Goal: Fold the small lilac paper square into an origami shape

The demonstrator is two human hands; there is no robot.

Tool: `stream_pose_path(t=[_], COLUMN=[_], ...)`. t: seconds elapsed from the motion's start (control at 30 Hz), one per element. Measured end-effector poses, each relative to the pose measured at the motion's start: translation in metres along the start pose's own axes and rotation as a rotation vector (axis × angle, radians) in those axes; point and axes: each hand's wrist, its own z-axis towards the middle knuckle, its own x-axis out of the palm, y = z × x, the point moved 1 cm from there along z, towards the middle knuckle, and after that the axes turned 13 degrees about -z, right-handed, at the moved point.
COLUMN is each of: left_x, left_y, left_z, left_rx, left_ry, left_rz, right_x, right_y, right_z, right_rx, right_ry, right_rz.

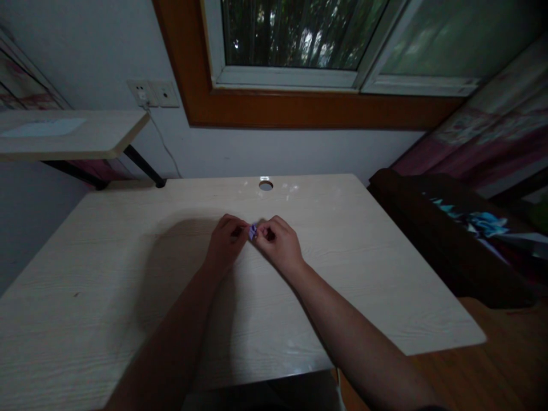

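A small purple, crumpled-looking thing (253, 231) sits between my two hands over the desk (342, 257); its exact kind is too small to tell. From the left, my left hand (226, 240) pinches at its edge with thumb and forefinger. On the other side, my right hand (281, 242) grips it with closed fingertips. Both hands are low over the pale wood-grain top, toward its back half. The fingers cover part of the purple thing.
Behind the desk's cable hole (266, 185) rises the wall with a window (291, 80). A raised shelf (72, 128) stands at the left on black legs. A white cord (165, 142) hangs from the socket (153, 93). Dark furniture (428, 228) is at the right.
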Motion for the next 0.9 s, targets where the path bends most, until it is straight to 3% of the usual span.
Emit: stream_pose_path(t=[0.43, 0.9], left_x=[0.002, 0.0], left_y=[0.016, 0.013], left_z=[-0.004, -0.003], left_rx=[-0.122, -0.242], left_ry=[0.044, 0.06], left_rz=[-0.217, -0.541], right_x=[-0.002, -0.007], right_y=[0.0, 0.002], right_z=[-0.001, -0.001], right_rx=[-0.116, -0.247], right_ry=[-0.007, 0.013], right_rz=[-0.065, -0.177])
